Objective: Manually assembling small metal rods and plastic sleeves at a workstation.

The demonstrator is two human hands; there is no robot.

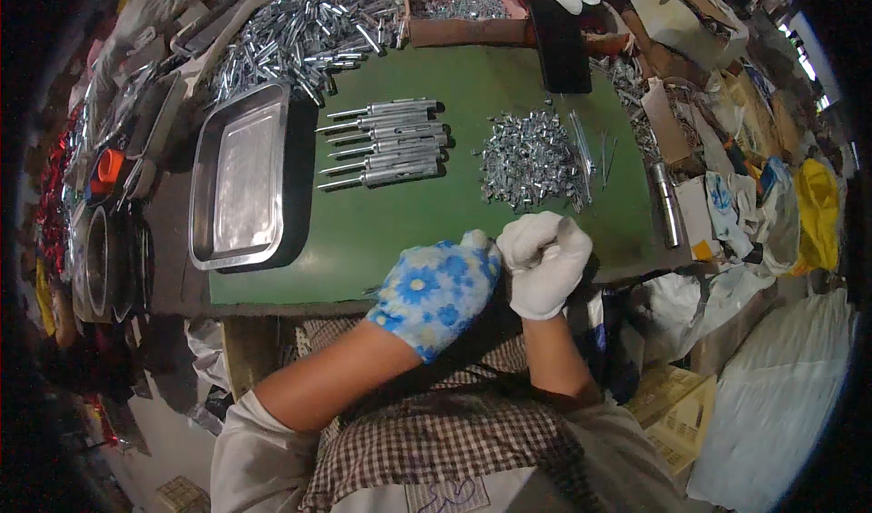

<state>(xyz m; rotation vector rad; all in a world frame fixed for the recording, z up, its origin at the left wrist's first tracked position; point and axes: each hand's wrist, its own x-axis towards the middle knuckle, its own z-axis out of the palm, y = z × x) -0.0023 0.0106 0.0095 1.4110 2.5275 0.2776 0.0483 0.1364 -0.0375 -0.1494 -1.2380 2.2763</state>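
My left hand (438, 293), in a blue flowered glove, is closed near the front edge of the green work mat (300, 281). My right hand (548, 261), in a white glove, is curled shut right beside it, the fingers of both nearly meeting. Whatever they grip, if anything, is hidden by the gloves. Just beyond the right hand lies a heap of small silvery metal pieces (527, 161). Thin metal pins (582, 150) lie along its right side. Farther left, several metal tubes with pointed rods (389, 141) rest in a row, tips to the left.
An empty steel tray (247, 182) stands at the left. Behind are a large heap of metal tubes (309, 36), an open box of small parts (466, 27) and a dark flat slab (560, 45). A metal cylinder (668, 206) lies at the right edge.
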